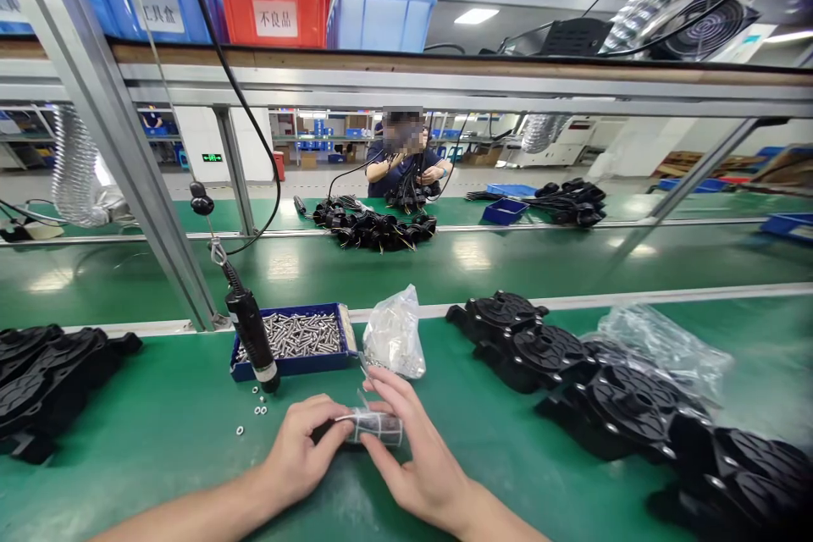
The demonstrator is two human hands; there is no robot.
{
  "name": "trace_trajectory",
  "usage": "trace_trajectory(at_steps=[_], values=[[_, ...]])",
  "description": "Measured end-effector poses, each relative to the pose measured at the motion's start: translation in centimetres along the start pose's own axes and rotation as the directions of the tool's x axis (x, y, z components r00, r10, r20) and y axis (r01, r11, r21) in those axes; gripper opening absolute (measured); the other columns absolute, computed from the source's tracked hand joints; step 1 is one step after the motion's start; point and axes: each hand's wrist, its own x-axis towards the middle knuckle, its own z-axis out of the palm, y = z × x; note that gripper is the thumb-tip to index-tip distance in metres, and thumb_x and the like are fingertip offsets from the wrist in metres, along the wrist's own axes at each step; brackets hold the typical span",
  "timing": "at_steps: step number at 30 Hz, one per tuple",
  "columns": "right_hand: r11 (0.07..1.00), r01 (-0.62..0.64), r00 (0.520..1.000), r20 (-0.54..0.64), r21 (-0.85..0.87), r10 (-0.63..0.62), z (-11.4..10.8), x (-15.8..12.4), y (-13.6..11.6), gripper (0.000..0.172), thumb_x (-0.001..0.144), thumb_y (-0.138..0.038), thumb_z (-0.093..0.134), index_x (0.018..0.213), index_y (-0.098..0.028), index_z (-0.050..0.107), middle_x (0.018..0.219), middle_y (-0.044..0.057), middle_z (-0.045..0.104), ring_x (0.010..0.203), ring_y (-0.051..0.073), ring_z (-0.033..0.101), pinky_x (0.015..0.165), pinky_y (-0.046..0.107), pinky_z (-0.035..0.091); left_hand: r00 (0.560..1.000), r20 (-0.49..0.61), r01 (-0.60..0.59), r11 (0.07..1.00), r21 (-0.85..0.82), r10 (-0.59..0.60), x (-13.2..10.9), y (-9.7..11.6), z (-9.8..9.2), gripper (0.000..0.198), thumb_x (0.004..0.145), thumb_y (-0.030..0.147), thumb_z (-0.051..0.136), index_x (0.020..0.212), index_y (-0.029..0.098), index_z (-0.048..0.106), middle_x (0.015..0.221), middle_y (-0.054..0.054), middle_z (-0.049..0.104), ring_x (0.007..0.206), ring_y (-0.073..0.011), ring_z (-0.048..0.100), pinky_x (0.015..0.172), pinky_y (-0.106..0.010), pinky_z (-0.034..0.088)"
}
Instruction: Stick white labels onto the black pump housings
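Low in the middle of the view, a small roll of dark labels [379, 428] with white grid lines lies on its side between my hands. My left hand [308, 447] pinches its left end with thumb and forefinger. My right hand [423, 457] is around the right side, thumb against the front and fingers over the top. A thin clear strip [363, 368] stands up near the right fingertips; whether they grip it is unclear. Behind are a blue box [295, 366] of metal screws and a clear plastic bag [395, 330] with small pieces inside.
A black electric screwdriver [250, 330] hangs over the screw box's left side. Several small washers [240, 430] lie nearby. Black moulded housings [552, 351] stand at right, others [54, 389] at left. Across the bench a person [379, 178] handles black cabled parts.
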Motion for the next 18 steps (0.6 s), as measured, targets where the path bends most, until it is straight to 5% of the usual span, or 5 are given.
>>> trace_trajectory(at_steps=[7,12,18], values=[[0.999,-0.005,1.000,0.014,0.045,0.005,0.37,0.03,0.11,0.069,0.105,-0.006,0.053,0.167,-0.028,0.034,0.164,0.018,0.039,0.137,0.028,0.060,0.093,0.034,0.071,0.999,-0.038,0.007,0.997,0.080,-0.004,0.00,0.25,-0.23,0.034,0.106,0.034,0.065,0.076,0.018,0.069,0.069,0.001,0.063,0.066,-0.0136,0.057,0.065,-0.026,0.038],[0.996,-0.048,0.999,0.004,0.071,0.048,0.41,-0.03,0.42,0.067,0.105,-0.008,0.054,0.165,-0.031,0.036,0.164,0.017,0.038,0.132,0.027,0.063,0.092,0.034,0.071,0.997,-0.071,-0.025,0.997,0.077,0.030,-0.08,-0.30,-0.15,0.007,0.103,0.027,0.071,0.106,0.023,0.076,0.093,-0.001,0.076,0.083,-0.0157,0.070,0.079,-0.024,0.052],[0.987,-0.084,0.996,0.022,0.140,0.082,0.75,-0.26,0.90,0.068,0.105,-0.009,0.052,0.166,-0.035,0.034,0.162,0.016,0.038,0.134,0.027,0.061,0.089,0.032,0.071,0.963,-0.058,-0.255,0.961,0.103,0.262,0.09,-0.07,-0.53,0.014,0.105,0.013,0.063,0.112,0.022,0.071,0.101,-0.006,0.069,0.092,-0.0164,0.068,0.083,-0.025,0.058]])
